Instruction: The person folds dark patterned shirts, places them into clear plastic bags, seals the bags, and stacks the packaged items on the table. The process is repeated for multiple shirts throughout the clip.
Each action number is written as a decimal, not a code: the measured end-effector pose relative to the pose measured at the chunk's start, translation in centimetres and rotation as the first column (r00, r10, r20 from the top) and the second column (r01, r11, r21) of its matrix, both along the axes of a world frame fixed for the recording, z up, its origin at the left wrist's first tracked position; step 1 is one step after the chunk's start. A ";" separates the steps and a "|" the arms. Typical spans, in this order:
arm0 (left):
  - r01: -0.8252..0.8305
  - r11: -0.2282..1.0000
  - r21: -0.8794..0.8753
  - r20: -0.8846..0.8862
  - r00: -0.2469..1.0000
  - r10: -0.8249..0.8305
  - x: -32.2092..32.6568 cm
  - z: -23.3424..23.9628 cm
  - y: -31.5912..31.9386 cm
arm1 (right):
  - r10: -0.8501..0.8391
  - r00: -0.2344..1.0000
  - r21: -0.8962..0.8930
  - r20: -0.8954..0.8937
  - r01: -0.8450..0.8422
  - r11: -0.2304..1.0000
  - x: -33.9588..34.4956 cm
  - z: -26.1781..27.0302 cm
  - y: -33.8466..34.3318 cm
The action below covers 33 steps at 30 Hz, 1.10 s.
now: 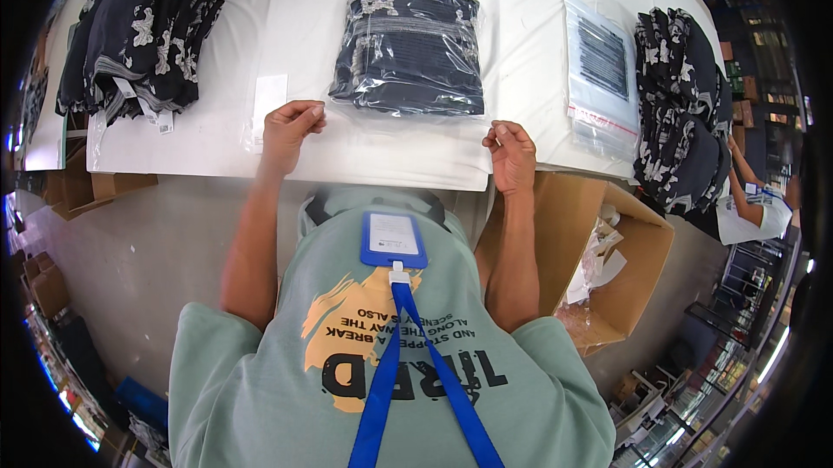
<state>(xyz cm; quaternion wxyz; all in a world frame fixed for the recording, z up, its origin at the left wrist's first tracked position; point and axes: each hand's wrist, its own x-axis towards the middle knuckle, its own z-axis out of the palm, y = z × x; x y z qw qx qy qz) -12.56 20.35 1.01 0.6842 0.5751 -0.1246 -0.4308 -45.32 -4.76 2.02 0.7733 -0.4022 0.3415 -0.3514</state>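
Observation:
A folded dark garment with a pale floral pattern lies in a clear plastic bag [410, 51] on the white-covered table [390, 156]. At the near left corner of the bag, my left hand [294, 130] has thumb and fingertips pinched together on the bag's transparent edge. My right hand [512, 150] is at the near right corner in the same way, thumb against forefinger on the film. Between both hands runs the thin, see-through open end of the bag, hard to make out. A white card [269, 103] in clear film lies just left of my left hand.
Dark patterned garments with tags [143, 32] are heaped at the left. To the right lie a stack of printed clear bags [600, 71] and more folded garments [680, 110]. An open cardboard box [566, 227] with scraps stands below the table's right part. A co-worker [748, 208] is at far right.

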 end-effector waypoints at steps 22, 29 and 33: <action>0.135 0.991 -0.002 0.260 0.957 -0.130 -0.5 -0.1 -2.0 | -0.159 0.873 -0.467 -0.461 -0.086 0.880 1.9 -1.1 0.7; 0.119 0.989 0.087 0.296 0.945 -0.140 -0.6 -0.7 -2.0 | -0.210 0.774 -0.465 -0.597 -0.120 0.877 2.5 -0.9 0.9; 0.084 0.987 0.136 0.286 0.951 -0.120 -0.5 -0.9 -2.1 | -0.221 0.731 -0.436 -0.646 -0.116 0.892 2.4 -0.8 1.2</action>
